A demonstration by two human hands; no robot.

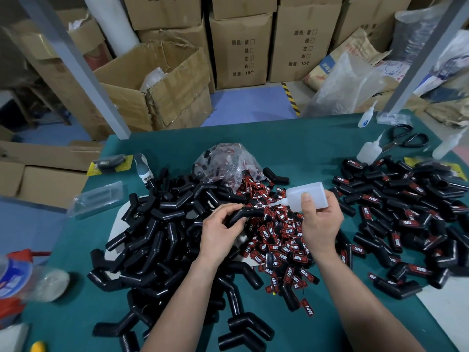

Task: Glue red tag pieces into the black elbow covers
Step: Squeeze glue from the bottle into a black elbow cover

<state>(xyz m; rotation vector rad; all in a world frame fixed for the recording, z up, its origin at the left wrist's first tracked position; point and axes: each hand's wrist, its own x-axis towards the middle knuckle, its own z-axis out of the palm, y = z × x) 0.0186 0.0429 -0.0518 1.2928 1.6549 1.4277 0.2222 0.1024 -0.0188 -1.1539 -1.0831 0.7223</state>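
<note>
- The left hand (220, 232) has its fingers curled around one black elbow cover (250, 214) and holds it above the heap in the middle of the green table (291, 138), with one arm of the cover turned toward the bottle
- The right hand (321, 219) grips the glue bottle (307, 195), which lies almost level, with the thumb pressed on its side. The thin nozzle (272, 204) points left and reaches the cover, but whether the tip touches it I cannot tell
- For this step I think the cover must be held steady and the tip put exactly on the place where the tag will sit. Then only a soft squeeze, because too much glue would likely run out at the edges and mark the black surface
- The red tags (281, 247) lie loose just under both hands, so a piece is near; better to pick one with the letters up
- Bare covers (157, 237) are piled on the left and the covers with tags (406, 214) on the right, well apart. I would lay the glued one on the right gently while the glue is wet
</note>
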